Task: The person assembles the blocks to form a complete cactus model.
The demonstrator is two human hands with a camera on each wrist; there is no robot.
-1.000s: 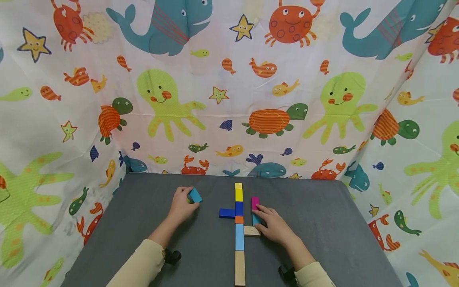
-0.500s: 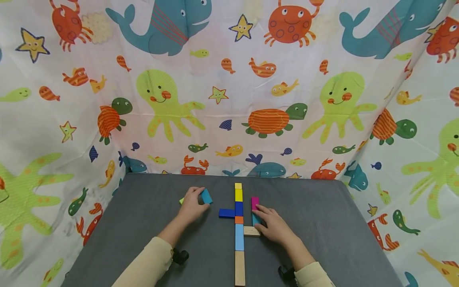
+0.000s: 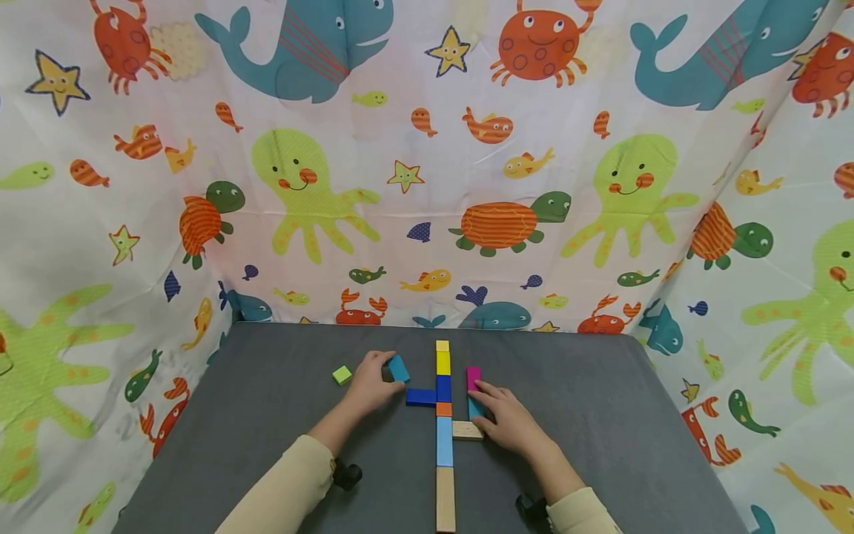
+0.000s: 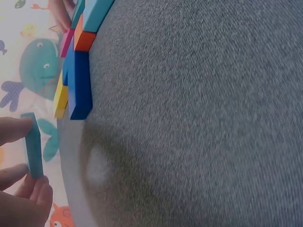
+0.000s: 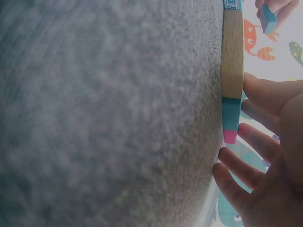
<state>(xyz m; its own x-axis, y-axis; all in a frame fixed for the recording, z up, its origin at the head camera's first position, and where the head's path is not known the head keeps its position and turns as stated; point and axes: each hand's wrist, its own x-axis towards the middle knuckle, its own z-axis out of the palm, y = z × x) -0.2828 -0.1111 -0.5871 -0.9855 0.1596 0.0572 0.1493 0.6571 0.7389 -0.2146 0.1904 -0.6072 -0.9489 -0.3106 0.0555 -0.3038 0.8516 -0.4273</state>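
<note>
My left hand [image 3: 369,387] pinches a teal block [image 3: 398,368] between thumb and fingertips, raised off the table in the left wrist view. It is left of the column, just behind a blue block [image 3: 420,397] that juts leftward. My right hand [image 3: 512,423] rests beside another teal block [image 3: 475,408], fingers spread and touching its right side. Beyond that block lies a magenta block [image 3: 473,377]; at its near end is a crosswise wooden block [image 3: 467,430]. The central column has a long wooden block [image 3: 445,497], a light blue [image 3: 444,440], an orange [image 3: 443,409], a blue [image 3: 443,389] and yellow blocks [image 3: 443,363].
A lime green block [image 3: 342,375] lies alone to the left, behind my left hand. Grey cloth covers the table [image 3: 600,415]. A curtain [image 3: 427,200] printed with sea animals hangs behind it and along both sides.
My left hand has moved right toward the column with the teal block. The lime green block, partly hidden earlier, is now in full view where it lies. My right hand stays put.
</note>
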